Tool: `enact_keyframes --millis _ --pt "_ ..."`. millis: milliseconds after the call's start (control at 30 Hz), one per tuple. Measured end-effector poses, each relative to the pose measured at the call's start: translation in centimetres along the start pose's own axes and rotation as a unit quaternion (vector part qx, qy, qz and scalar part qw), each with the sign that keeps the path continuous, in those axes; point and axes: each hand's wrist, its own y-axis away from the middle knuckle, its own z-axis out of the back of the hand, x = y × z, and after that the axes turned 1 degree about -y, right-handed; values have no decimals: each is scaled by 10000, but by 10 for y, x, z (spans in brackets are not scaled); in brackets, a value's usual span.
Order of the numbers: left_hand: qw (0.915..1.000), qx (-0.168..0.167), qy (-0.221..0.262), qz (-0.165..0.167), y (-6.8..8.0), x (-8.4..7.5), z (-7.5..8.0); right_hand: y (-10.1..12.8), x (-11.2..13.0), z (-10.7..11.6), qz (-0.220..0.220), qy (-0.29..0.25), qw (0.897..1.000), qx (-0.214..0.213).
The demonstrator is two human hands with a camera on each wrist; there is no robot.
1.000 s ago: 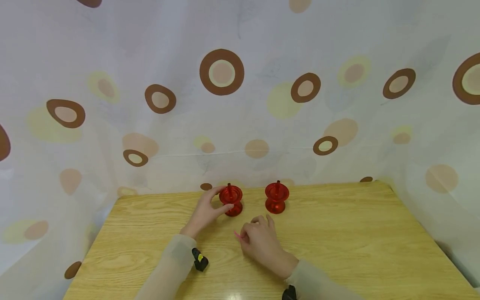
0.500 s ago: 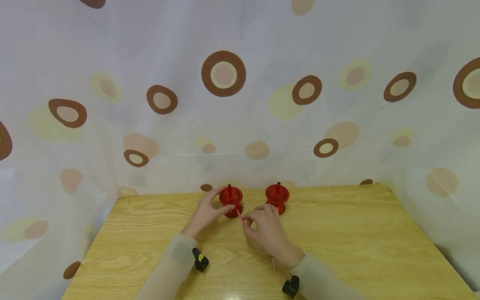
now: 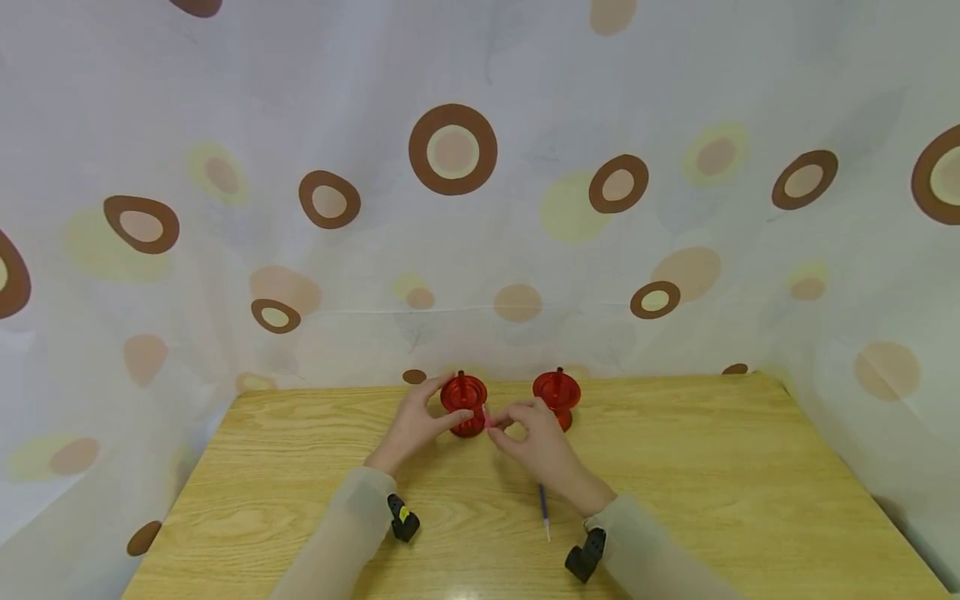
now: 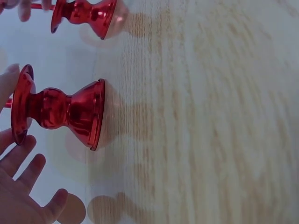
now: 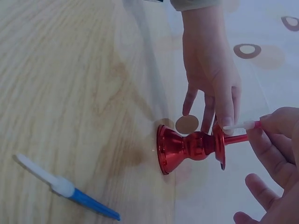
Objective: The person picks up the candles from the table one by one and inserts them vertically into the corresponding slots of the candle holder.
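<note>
A big pale cloth (image 3: 465, 242) with brown, pink and yellow spots fills the back of what I see from far away. Below it is a wooden table (image 3: 720, 483), with wavy lines in the wood. Two light sleeves (image 3: 337, 533) reach in from the near side, and a hand comes out of each.

The left hand (image 3: 414, 421) holds the left red stand (image 3: 465, 402) by its dish, with the thumb on one side and fingers on the other. The right hand (image 3: 546, 442) has its thumb and finger together, pinching a small stick just beside that stand.

Both red stands are shiny and stand upright near the back of the table. Each has a round dish, a thin middle, a wide foot and a red post poking up. The right red stand (image 3: 557, 395) is partly behind the right hand for me.

I see a little black box (image 3: 403, 518) on each wrist.

A blue and white stick (image 5: 65, 187) lies flat on the table, nearer to me than the stands. The pinched pink and white stick (image 5: 245, 125) has its white end at the left dish's rim; I can't tell if they touch.
</note>
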Motion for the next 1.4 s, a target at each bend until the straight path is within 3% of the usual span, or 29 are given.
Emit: enact_keyframes --millis 500,1400 --pt "10000 -6 26 56 0 4 -1 -23 -1 8 -675 -252 9973 147" --pt "9999 79 3 -80 -5 6 -1 -67 8 12 -665 -519 9957 393"
